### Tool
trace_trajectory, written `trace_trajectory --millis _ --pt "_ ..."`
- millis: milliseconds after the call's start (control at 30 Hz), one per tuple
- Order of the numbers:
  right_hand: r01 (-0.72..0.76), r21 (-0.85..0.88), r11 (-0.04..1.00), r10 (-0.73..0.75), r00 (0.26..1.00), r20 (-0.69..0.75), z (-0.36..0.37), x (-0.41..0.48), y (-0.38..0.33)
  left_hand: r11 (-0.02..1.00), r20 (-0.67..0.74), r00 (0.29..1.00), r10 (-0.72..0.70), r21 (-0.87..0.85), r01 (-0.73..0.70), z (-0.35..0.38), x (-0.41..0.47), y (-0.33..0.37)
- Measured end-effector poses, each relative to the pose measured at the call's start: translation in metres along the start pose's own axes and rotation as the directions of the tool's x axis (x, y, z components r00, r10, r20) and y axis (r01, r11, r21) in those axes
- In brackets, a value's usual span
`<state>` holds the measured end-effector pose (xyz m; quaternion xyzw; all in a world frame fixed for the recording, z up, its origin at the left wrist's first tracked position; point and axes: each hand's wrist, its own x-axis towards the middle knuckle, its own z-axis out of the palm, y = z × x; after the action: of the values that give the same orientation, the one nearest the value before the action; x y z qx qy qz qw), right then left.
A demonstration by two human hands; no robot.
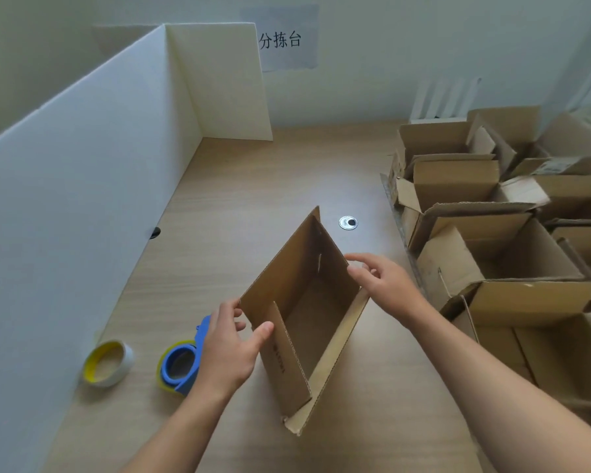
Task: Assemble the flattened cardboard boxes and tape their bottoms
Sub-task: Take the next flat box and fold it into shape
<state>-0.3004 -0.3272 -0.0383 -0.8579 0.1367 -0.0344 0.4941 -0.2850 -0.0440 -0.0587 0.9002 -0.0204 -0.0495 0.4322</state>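
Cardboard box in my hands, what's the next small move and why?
Probably fold the end flaps inward: the cardboard box is opened up between the left hand and right hand, its flaps are not yet closed, and the tape dispenser lies untouched beside it.

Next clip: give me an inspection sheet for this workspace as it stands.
Surface: light wooden table, round metal grommet.
Job's things: half-opened brown cardboard box; blue tape dispenser and yellow-cored tape roll to its left; assembled brown boxes piled right.
Clutter: nothing seen.
Grips: left hand pinches the box's near-left wall; right hand holds its far-right edge.
Cables: nothing seen.
Surroundings: white corrugated partition left; paper wall sign.
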Motion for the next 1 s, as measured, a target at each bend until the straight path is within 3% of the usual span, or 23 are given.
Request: trace_trajectory --millis 133,333,467,533,667,767,867,1000 --pt "-0.053 -0.018 0.998 0.052 0.998 -0.045 -0.006 -0.002 -0.003 0.987 0.197 0.972 -0.128 -0.073 0.145 -0.006 0.007 0.012" --pt "-0.111 -0.055 0.992 0.087 0.942 -0.325 -0.003 -0.004 -0.003 0.899 0.406 0.897 -0.174 -0.308 0.313 -0.028 -0.005 0.013" --pt "-0.186 0.121 0.975 0.219 0.897 -0.385 0.008 -0.013 -0.006 0.890 0.469 0.853 -0.230 -0.252 0.379 -0.028 -0.016 0.011" --pt "-0.166 0.141 0.976 0.205 0.917 -0.341 0.015 -0.018 -0.011 0.884 0.442 0.862 -0.249 -0.260 0.389 -0.025 -0.014 0.014" --pt "-0.116 0.072 0.991 0.130 0.961 -0.242 0.015 -0.024 -0.014 0.903 0.239 0.935 -0.263 -0.281 0.326 -0.025 0.010 0.014" --pt "-0.111 -0.009 0.994 0.108 0.976 -0.189 0.006 -0.029 -0.010 0.916 0.200 0.943 -0.265 -0.253 0.312 -0.034 0.034 0.013" --pt "-0.126 -0.133 0.983 0.123 0.992 -0.027 0.000 -0.037 -0.005 0.979 0.165 0.971 -0.175 -0.074 0.189 -0.036 0.051 0.018" --pt "-0.127 -0.105 0.986 0.140 0.981 0.135 -0.002 -0.043 -0.002 0.994 0.240 0.971 -0.018 0.108 -0.008 -0.032 0.057 0.019"
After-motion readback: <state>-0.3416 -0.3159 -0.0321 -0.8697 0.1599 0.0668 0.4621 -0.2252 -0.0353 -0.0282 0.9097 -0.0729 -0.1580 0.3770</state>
